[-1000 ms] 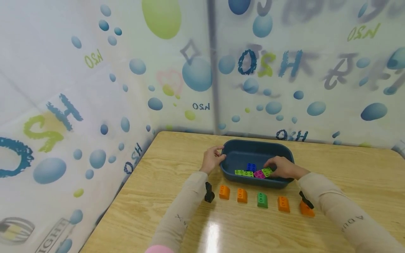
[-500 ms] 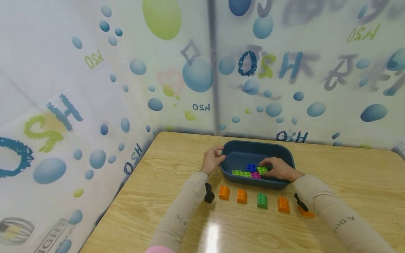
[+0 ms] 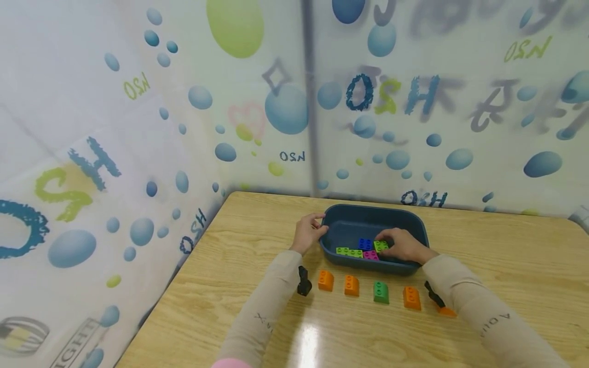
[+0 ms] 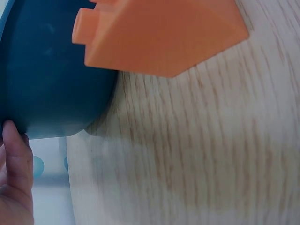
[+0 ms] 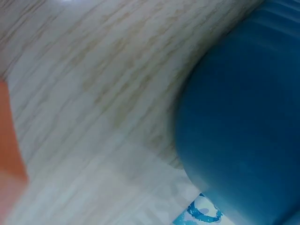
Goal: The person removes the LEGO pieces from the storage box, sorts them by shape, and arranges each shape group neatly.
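Note:
My left hand point(image 3: 309, 232) grips the left end of a dark blue plastic tub point(image 3: 354, 208), its thumb and fingers at the rim. Inside the tub, my right hand point(image 3: 403, 245) pinches a lime green toy brick point(image 3: 380, 246) by its right side. That brick sits beside a magenta brick point(image 3: 370, 255) and a blue brick point(image 3: 365, 244). Left of the magenta one, lime green bricks point(image 3: 349, 252) lie along the tub's front wall. Neither the right wrist view nor the left shows the bricks inside the tub.
On the wooden table point(image 3: 207, 291), a row of curved-top bricks runs in front of the tub: orange bricks point(image 3: 325, 280) and a green brick point(image 3: 380, 292). The rightmost orange brick point(image 3: 446, 311) is partly hidden by the right wrist's strap. A patterned curtain point(image 3: 257, 168) hangs behind.
My right hand has shifted left inside the tub, pushing the lime green and magenta bricks left and turning them straighter. The left hand has stayed on the rim.

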Motion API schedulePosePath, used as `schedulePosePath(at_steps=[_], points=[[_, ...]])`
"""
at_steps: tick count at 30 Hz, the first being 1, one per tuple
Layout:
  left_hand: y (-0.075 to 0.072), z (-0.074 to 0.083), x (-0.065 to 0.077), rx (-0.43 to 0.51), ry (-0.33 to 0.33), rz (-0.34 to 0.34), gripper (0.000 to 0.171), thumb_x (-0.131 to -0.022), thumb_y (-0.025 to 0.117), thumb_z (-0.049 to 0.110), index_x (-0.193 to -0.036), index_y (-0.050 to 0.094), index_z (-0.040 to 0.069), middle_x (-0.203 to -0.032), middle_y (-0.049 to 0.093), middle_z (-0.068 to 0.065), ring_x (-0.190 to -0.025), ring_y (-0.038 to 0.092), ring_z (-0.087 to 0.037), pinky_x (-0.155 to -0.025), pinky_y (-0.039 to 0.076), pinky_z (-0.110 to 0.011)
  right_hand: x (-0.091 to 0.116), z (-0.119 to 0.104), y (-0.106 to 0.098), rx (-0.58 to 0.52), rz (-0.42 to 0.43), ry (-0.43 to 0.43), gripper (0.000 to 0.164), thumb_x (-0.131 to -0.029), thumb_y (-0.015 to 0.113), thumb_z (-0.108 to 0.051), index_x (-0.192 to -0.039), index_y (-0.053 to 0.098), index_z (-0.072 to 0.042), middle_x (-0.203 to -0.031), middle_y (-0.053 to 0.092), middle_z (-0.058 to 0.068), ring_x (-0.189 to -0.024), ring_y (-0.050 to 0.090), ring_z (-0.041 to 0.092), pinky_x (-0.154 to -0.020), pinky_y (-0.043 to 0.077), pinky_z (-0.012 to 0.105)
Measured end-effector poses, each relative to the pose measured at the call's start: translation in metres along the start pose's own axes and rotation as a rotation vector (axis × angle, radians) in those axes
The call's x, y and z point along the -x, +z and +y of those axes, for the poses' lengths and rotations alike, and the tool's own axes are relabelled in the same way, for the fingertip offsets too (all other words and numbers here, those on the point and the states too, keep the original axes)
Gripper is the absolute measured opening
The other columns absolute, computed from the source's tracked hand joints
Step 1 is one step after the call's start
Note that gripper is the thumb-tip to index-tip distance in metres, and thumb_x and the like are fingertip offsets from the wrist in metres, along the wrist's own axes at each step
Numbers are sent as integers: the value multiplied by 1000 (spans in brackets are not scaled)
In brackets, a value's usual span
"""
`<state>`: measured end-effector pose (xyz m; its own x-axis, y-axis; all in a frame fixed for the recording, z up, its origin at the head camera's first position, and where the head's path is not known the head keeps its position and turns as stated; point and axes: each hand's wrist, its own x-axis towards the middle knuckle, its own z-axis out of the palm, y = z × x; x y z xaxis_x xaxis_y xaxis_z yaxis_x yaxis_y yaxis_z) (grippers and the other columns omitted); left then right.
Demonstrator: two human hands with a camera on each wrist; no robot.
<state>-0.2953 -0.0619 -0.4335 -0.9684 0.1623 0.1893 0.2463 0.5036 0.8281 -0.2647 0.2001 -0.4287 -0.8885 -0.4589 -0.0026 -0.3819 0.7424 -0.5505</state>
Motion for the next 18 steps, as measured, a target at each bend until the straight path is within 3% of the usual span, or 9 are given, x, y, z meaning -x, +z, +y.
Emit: schedulePosePath(at_steps=[11,18], points=[[0,2,0,-7,5,-10,33,-80,65,6,-113,60,4,-66,52,-5,-53,45,-10,-45,41,-20,10,-11,-16,12,41,-45,30,-75,69,-11,-101,61,1,-97,61,13,-85,56,25,-74,47,42],[-2,2,0,3,-5,-18,34,-80,64,6,-114,60,4,-67,52,-5,-53,45,-11,-45,42,-20,23,-29,-24,-35,70,-115,29,-77,68,-10,-104,60,0,-99,59,12,-83,55,22,-68,50,31]])
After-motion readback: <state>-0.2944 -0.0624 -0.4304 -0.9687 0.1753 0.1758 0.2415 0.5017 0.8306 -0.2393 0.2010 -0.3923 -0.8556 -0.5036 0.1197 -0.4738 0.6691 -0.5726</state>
